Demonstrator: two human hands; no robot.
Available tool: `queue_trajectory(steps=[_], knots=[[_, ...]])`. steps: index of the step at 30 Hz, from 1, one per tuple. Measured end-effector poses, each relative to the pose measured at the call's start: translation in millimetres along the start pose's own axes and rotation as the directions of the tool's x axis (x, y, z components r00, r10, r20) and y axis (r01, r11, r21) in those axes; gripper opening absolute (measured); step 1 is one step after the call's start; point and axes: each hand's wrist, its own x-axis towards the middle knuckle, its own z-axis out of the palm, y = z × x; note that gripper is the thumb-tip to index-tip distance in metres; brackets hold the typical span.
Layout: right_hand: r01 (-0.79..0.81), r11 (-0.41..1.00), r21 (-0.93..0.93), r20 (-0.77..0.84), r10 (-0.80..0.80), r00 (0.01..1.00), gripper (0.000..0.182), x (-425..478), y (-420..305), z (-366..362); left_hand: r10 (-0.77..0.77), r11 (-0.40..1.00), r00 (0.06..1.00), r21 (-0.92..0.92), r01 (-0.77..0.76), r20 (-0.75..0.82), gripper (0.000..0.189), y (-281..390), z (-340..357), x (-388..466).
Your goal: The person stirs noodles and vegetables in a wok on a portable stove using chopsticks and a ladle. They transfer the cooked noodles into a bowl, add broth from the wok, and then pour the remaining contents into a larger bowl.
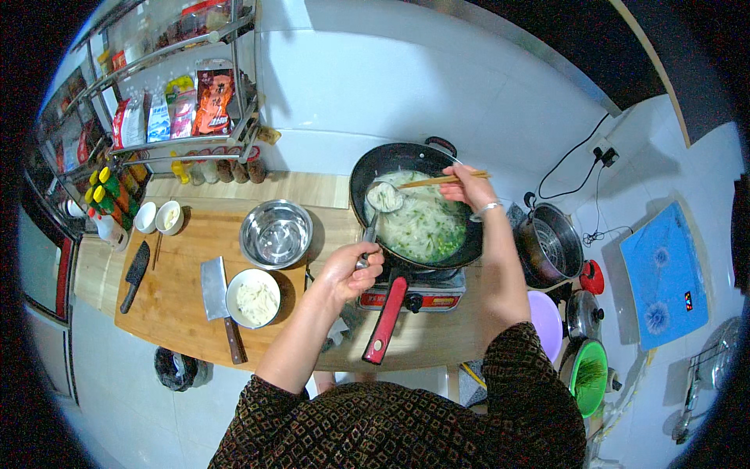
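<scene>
My left hand point(355, 271) grips the handle of a metal ladle point(371, 225). Pale food, apparently noodles point(385, 197), fills the ladle's bowl over the left side of a black wok point(364, 158). In my right hand point(467, 186) are wooden chopsticks point(439, 179), their tips at the ladle's rim. Below them, the wok holds cloudy soup with pale strands and chopped greens point(425, 228). The wok sits on a portable gas stove point(433, 299), its red handle point(387, 322) pointing towards me. What exactly the chopstick tips touch is too small to tell.
Left of the wok are a steel bowl point(276, 234) and a white bowl of pale food point(253, 298) on a wooden board point(170, 316). A cleaver point(214, 287) and a dark knife point(137, 269) lie there too. At right stand a steamer pot point(551, 243) and a green basin point(589, 378).
</scene>
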Motion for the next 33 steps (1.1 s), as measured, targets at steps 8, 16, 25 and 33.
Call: queue_trajectory(steps=[8,16,25,33], knots=[[0.219,0.882,-0.418,0.405,-0.035,0.914,0.030,-57.2,36.6,16.8,0.001,1.000,0.998,-0.013,-0.002,-0.060,0.019,-0.4,4.5,-4.5],[0.454,0.680,-0.576,0.137,-0.468,0.873,0.032,13.9,99.0,25.2,0.023,0.999,1.000,-0.036,-0.024,-0.011,0.015,-0.2,4.4,-9.4],[0.178,0.912,-0.369,-0.246,-0.281,0.928,0.041,33.3,79.2,45.1,0.051,0.998,0.997,-0.043,-0.054,-0.062,0.015,0.3,11.3,-9.3],[0.085,0.665,0.742,-0.478,0.436,0.762,0.024,81.6,98.9,45.9,0.066,0.998,0.996,-0.020,-0.067,-0.060,0.013,-0.5,18.5,-9.9]])
